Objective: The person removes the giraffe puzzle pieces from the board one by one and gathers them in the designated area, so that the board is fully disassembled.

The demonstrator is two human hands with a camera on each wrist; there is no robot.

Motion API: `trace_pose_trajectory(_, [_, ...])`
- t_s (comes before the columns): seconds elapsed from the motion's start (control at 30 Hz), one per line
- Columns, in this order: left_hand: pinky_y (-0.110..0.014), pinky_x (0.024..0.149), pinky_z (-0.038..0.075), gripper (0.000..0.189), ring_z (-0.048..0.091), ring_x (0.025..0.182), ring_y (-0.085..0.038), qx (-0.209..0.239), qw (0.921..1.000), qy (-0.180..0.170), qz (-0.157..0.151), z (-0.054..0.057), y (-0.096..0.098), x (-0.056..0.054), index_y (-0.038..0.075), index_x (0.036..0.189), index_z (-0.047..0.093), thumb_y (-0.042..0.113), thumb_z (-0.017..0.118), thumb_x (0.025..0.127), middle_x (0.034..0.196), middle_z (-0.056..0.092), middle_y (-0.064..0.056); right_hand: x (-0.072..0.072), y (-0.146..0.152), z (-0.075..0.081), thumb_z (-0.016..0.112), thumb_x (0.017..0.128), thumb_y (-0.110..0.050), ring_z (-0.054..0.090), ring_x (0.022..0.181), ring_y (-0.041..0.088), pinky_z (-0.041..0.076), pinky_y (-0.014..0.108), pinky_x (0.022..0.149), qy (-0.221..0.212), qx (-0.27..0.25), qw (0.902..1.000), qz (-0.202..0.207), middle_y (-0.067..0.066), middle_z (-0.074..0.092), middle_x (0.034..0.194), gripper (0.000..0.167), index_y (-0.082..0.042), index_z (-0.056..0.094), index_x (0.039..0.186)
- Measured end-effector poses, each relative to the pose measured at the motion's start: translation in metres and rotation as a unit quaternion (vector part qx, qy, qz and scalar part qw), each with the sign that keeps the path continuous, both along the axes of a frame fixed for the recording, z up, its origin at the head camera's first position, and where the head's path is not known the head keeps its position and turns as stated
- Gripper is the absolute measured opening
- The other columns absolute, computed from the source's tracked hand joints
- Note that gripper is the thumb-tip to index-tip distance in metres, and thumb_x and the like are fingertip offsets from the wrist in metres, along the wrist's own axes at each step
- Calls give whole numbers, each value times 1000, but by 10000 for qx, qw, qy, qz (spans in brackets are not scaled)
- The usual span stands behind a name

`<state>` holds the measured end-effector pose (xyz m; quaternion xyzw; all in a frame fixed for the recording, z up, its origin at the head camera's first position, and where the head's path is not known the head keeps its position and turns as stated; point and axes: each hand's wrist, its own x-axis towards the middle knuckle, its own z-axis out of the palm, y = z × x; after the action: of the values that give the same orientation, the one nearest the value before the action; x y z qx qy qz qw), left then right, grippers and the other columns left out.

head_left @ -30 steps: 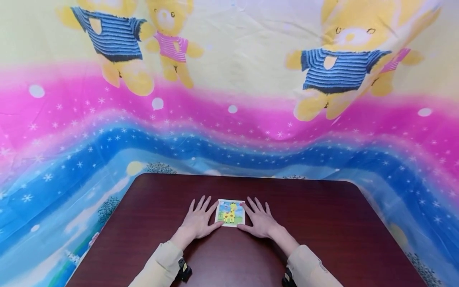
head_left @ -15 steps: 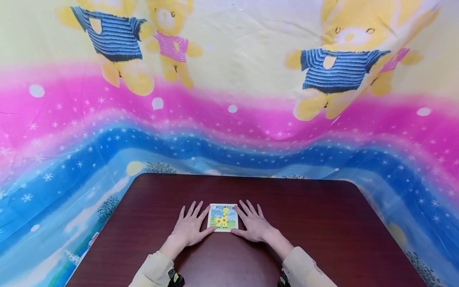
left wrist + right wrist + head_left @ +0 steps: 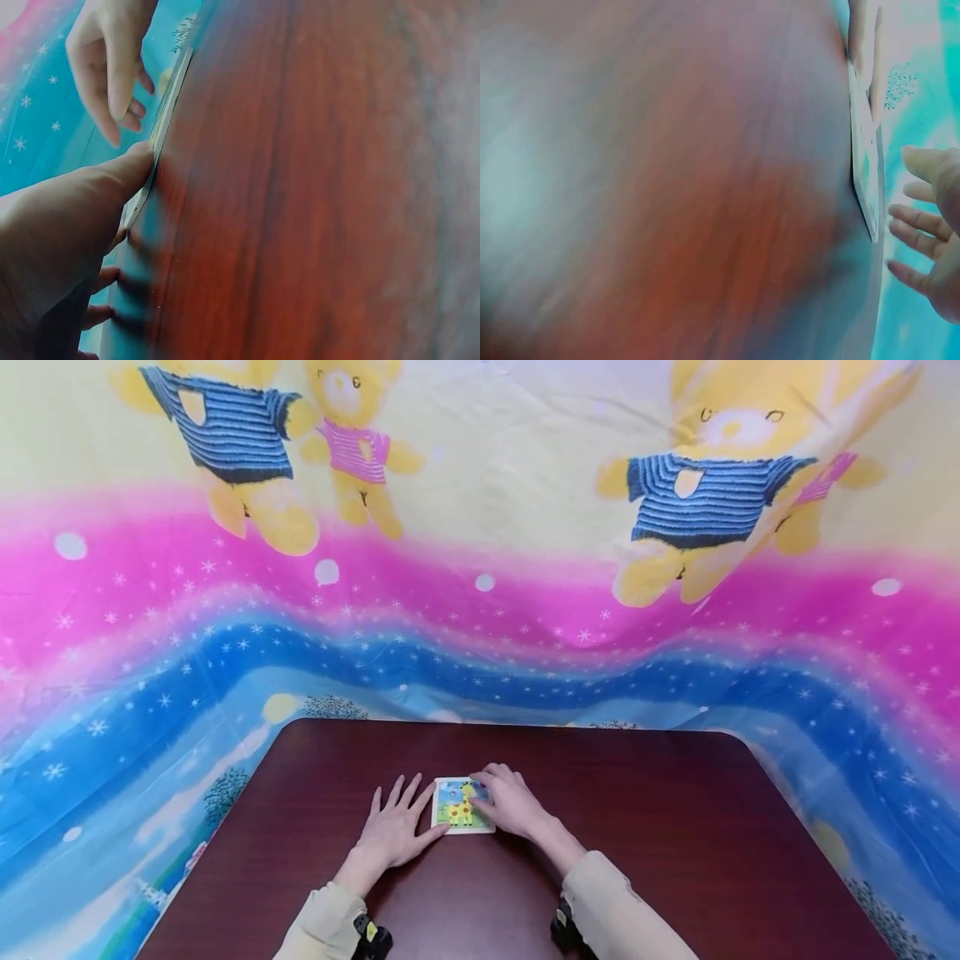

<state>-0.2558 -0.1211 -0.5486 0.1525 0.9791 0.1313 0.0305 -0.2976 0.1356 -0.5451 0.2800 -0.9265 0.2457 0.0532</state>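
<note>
My right hand (image 3: 513,803) just came off the giraffe card (image 3: 456,814) and hangs over it, empty. Only my spread left hand (image 3: 392,833) seems to steady it now, in from the table's (image 3: 637,802) far edge.

A wood-grained table (image 3: 675,818), on which a picture panel (image 3: 454,812) is laid flat.
The tabletop is finished in dark red-brown, rounded at its two far corners, and a pale sheen is reflected from its near part. The panel is placed near the middle of the table's width; it is bordered in white and printed with a yellow giraffe. Beside its left edge the left hand (image 3: 393,833) is spread, and the panel is touched by the thumb.
</note>
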Motion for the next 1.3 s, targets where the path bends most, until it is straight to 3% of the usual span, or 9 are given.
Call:
trace_pose_trajectory(0.1, [-75,132,21,88,27,170,-43,-1,10000,5,17,-2,-2,-1,22,173,39,72,58,103,181,34,-12,-28,-6,-24,75,105,-29,64,97,17,56,39,87,167,-335,9986,369,6,72,108,35,-4,77,130])
trace_pose_trajectory(0.2, [-75,132,21,87,27,170,-42,30,10000,49,15,-3,-3,-2,22,173,39,71,58,103,181,33,-11,-56,-13,-51,76,105,-30,59,85,6,52,24,74,-26,-480,9980,411,-3,67,98,30,-9,79,126])
trace_pose_trajectory(0.27, [-76,132,21,87,27,170,-42,76,10000,61,3,-3,-4,-3,23,173,39,71,59,103,182,33,-11,-63,-25,-51,79,102,-24,58,81,5,51,23,70,-441,-456,9979,154,-4,64,94,26,-9,79,123])
trace_pose_trajectory(0.37, [-77,132,20,86,25,170,-43,144,9999,44,-19,-3,-4,-5,23,173,39,71,59,103,182,32,-11,-79,-33,-67,79,101,-23,56,80,3,49,22,71,-627,-373,9973,-72,-7,62,95,26,-11,79,124])
trace_pose_trajectory(0.5, [-77,132,20,86,24,171,-44,180,9998,-2,-2,-3,-4,-6,24,173,40,71,59,103,182,31,-11,-85,-39,-75,80,100,-26,57,83,6,51,25,74,-718,-249,9969,-193,-7,63,98,28,-11,81,123])
trace_pose_trajectory(0.8, [-77,131,20,86,24,171,-43,132,9999,2,-8,-7,-6,-6,26,173,38,72,58,103,183,31,-10,-66,-43,-70,77,103,-28,58,101,12,54,31,88,-429,-344,9979,-354,-3,66,110,26,-12,79,123])
trace_pose_trajectory(0.9, [-77,131,20,86,24,170,-43,149,9999,35,-2,-8,-7,-6,25,173,39,72,59,103,182,32,-10,-53,-45,-57,76,104,-28,59,103,15,55,35,89,-296,-512,9978,-301,1,67,112,25,-10,78,121])
trace_pose_trajectory(1.13, [-78,130,20,86,24,170,-44,168,9998,80,14,-9,-8,-7,25,172,40,71,59,103,182,32,-10,-21,-53,-8,77,101,-14,59,104,26,53,48,93,-556,-571,9964,-301,14,67,115,26,2,73,121])
trace_pose_trajectory(1.3, [-78,131,20,86,24,170,-43,165,9998,79,21,-10,-9,-9,25,172,40,72,58,103,183,31,-9,-18,-57,-5,78,101,-16,57,106,25,50,47,95,-616,-477,9961,-414,12,65,116,23,-1,73,118])
